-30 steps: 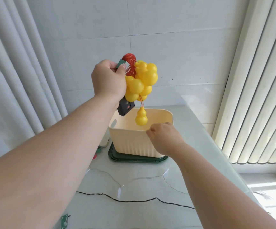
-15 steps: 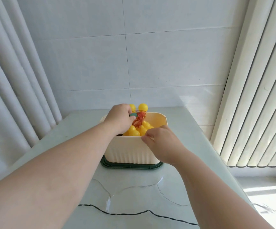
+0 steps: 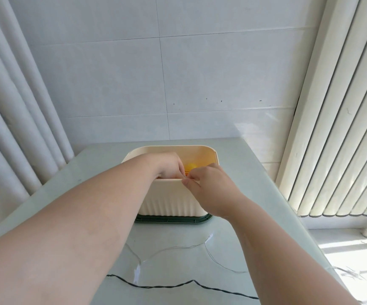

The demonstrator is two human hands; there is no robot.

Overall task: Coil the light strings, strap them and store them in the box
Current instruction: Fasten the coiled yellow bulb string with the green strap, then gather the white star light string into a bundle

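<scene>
The cream ribbed box stands on the table, on a dark green lid. My left hand reaches down inside the box, fingers curled around the bundled light string. Of that bundle only one yellow bulb and a bit of red wire show; the rest is hidden by the front wall and my hands. My right hand grips the front rim of the box, thumb outside and fingers over the edge.
A black wire string and a thin clear wire string lie loose on the pale green table in front of the box. Curtains hang on the left and vertical blinds on the right.
My left hand has brought the yellow bulb bundle down from above the box into it. My right hand stayed on the front rim. The view has tilted up.
</scene>
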